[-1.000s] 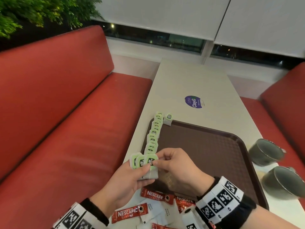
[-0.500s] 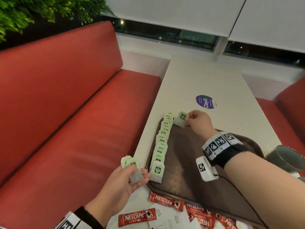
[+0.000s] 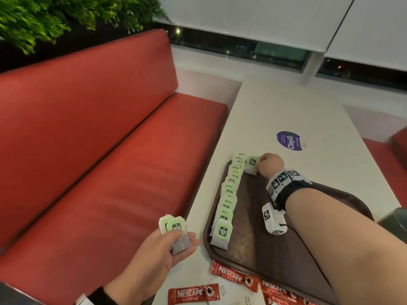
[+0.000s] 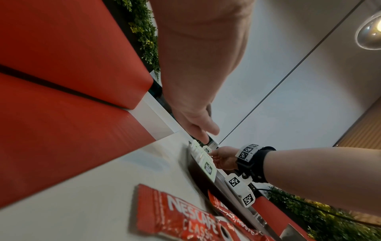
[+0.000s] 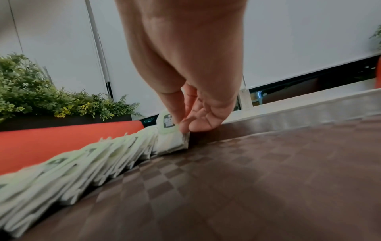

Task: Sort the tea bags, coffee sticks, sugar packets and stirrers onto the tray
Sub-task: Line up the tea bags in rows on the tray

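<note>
Tea bags (image 3: 229, 195) lie in an overlapping row along the left edge of the brown tray (image 3: 275, 249), each leaning on the one behind it, and a single tea bag (image 3: 251, 165) stands just beside the far end of that row at the tray's far left corner; the right hand (image 3: 270, 163) pinches this one by its upper edge, near the green tag, with thumb and fingertips (image 5: 184, 126) closed on the paper while its lower edge touches the tray floor. The left hand (image 3: 167, 249) is off the tray over the bench (image 3: 286, 111) edge, fingers curled round two or so spare tea bags (image 3: 175, 233) with a loose string showing. Red coffee sticks (image 3: 233, 276) and white sugar packets lie on the bench near the tray's near edge, not yet sorted; no stirrers can be made out. These bags look very light, thin and soft, so they should bend and slide easily, and a nudge to one could topple or shift its neighbours in the row. The stiffer tag or top seam seems the safest place to hold, with a light pinch, since squeezing the pouch could crush or tear the paper, and the string may snag on fingers
</note>
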Motion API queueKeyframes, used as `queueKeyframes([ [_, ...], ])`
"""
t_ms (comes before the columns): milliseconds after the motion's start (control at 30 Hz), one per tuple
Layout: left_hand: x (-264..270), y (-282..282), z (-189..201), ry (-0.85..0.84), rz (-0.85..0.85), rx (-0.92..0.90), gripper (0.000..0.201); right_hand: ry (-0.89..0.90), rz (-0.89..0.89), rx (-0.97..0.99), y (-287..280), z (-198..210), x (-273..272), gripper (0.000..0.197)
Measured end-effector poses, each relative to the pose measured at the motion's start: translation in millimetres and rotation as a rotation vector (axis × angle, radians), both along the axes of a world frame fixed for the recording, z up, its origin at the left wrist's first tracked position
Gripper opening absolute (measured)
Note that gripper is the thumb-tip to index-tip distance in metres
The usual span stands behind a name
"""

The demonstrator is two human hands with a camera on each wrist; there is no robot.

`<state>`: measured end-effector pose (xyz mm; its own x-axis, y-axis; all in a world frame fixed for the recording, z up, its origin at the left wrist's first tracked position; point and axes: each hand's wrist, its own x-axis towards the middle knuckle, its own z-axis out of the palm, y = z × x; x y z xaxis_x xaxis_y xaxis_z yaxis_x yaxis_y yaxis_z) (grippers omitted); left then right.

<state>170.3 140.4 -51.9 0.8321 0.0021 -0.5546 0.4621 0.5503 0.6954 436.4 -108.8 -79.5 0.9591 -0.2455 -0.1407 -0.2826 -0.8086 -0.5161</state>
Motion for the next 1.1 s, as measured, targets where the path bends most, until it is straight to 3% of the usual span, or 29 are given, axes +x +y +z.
queueKeyframes([
  [400,-3,-1,0,-0.014,-0.022,-0.012,0.014,-0.097,-0.102,0.186,-11,-4,-13,0.012],
  [633,-3,-11,7,-0.07,-0.071,-0.012,0.016,-0.202,0.219,0.41,33,55,-101,0.005],
  [833,-5,-27,14,-0.113,-0.172,0.005,0.021,0.008,0.575,0.387,56,79,-193,0.008],
  [1000,-6,-40,19,-0.148,-0.28,0.033,0.025,0.059,0.614,0.376,54,69,-216,0.005],
  [1100,-6,-45,20,-0.139,-0.298,0.015,0.024,0.062,0.572,0.457,50,66,-223,0.017],
])
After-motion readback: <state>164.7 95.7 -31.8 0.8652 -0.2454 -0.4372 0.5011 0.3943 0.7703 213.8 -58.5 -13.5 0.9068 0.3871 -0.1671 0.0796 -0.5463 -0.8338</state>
